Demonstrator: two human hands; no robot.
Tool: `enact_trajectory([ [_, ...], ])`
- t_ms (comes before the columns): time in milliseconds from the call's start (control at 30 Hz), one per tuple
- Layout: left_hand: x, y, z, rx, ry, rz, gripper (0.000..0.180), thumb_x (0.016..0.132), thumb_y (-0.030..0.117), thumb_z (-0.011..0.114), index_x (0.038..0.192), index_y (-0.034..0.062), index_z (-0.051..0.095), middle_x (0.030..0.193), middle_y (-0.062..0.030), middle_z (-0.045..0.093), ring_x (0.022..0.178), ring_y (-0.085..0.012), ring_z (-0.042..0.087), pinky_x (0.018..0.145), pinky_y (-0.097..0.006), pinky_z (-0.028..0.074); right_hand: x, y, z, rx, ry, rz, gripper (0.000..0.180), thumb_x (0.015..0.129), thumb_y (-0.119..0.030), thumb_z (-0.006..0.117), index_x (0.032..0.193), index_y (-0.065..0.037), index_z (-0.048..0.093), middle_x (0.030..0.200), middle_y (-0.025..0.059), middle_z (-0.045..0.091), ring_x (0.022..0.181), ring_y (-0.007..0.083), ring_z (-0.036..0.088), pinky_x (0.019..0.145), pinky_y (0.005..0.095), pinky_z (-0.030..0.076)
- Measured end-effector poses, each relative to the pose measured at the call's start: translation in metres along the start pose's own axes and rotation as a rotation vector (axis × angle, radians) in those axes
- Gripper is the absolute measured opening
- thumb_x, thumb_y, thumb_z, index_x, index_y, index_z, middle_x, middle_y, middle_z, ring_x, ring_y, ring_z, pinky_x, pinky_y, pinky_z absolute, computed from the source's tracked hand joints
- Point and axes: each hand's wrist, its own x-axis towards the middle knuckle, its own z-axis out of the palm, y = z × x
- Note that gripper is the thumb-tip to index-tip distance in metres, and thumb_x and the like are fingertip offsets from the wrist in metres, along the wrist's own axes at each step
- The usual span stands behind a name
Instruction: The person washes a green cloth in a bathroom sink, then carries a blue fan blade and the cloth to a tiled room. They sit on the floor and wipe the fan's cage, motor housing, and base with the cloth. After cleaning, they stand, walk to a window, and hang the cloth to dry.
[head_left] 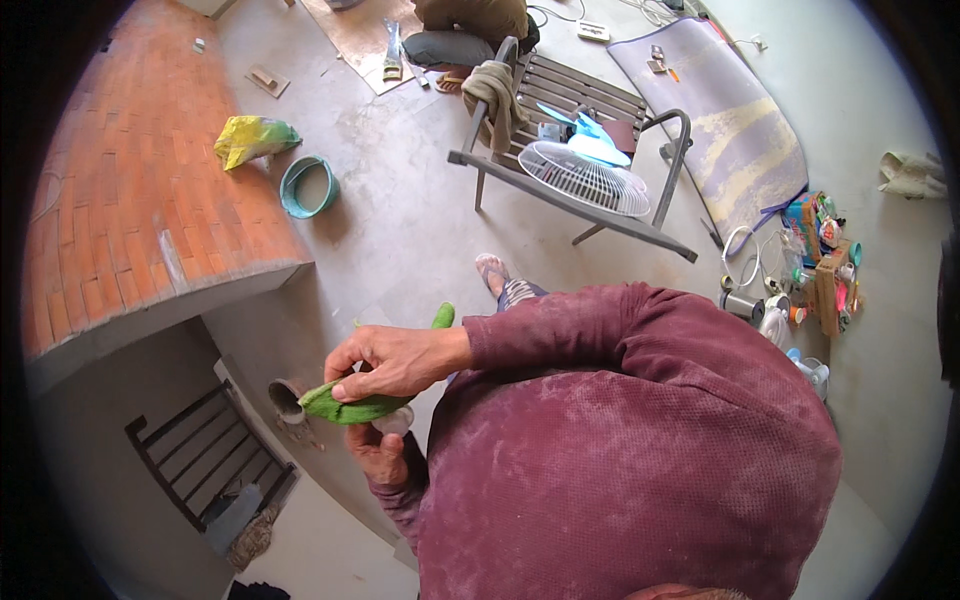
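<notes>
My right hand (pixel 395 360) is closed, thumb and fingers pinching a soft, bright green cloth-like piece (pixel 350 406). One end of the green piece points left, and a rounded green end shows above my right wrist. Just below, my left hand (pixel 378 455) has its fingers curled up against the underside of the green piece. Beside those fingers sits a small whitish rounded piece (pixel 396 420), which my left hand seems to hold; its kind is unclear. Both forearms are in dusty maroon sleeves.
A teal bucket (pixel 310 187) of grey liquid stands near a yellow bag (pixel 255 141) and a raised brick surface (pixel 150 190). A slatted metal bench (pixel 570 90) carries a fan (pixel 590 170). Another person (pixel 465 40) is beyond. Clutter (pixel 820 260) lies right.
</notes>
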Motion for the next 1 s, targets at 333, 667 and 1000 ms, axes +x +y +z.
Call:
enact_trajectory([
  [333, 0.166, 0.013, -0.088, -0.46, 0.056, 0.119, 0.05, 0.083, 0.034, 0.065, 0.113, -0.0026, 0.051, 0.108, -0.015, 0.058, 0.101, -0.0262, 0.056, 0.09, -0.041, 0.044, 0.099, 0.018, -0.075, -0.56, 0.268, -0.191, 0.053, 0.075, -0.037, 0.071, 0.117, -0.008, 0.055, 0.101, 0.0157, 0.059, 0.091, 0.0321, 0.059, 0.077, 0.0395, 0.046],
  [667, 0.349, -0.013, -0.137, -0.462, -0.795, -0.157, 0.037, 0.079, 0.033, 0.061, 0.096, 0.0028, 0.05, 0.096, -0.0109, 0.056, 0.09, -0.0223, 0.055, 0.08, -0.035, 0.044, 0.071, -0.033, -0.088, -0.309, 0.543, -0.037, 0.026, 0.076, -0.019, 0.07, 0.091, 0.0, 0.059, 0.073, 0.003, 0.061, 0.07, 0.0097, 0.055, 0.062, 0.0268, 0.044],
  [1000, 0.315, 0.015, 0.058, -0.639, -1.121, -0.397, 0.035, 0.075, 0.028, 0.061, 0.077, -0.0041, 0.047, 0.117, -0.0271, 0.047, 0.101, -0.0378, 0.06, 0.081, -0.049, 0.054, -0.154, -0.043, 0.039, 0.22, 1.237, -0.533, 0.054, 0.071, -0.01, 0.074, 0.12, -0.002, 0.051, 0.11, 0.0082, 0.057, 0.102, 0.0158, 0.054, 0.086, 0.0295, 0.045],
])
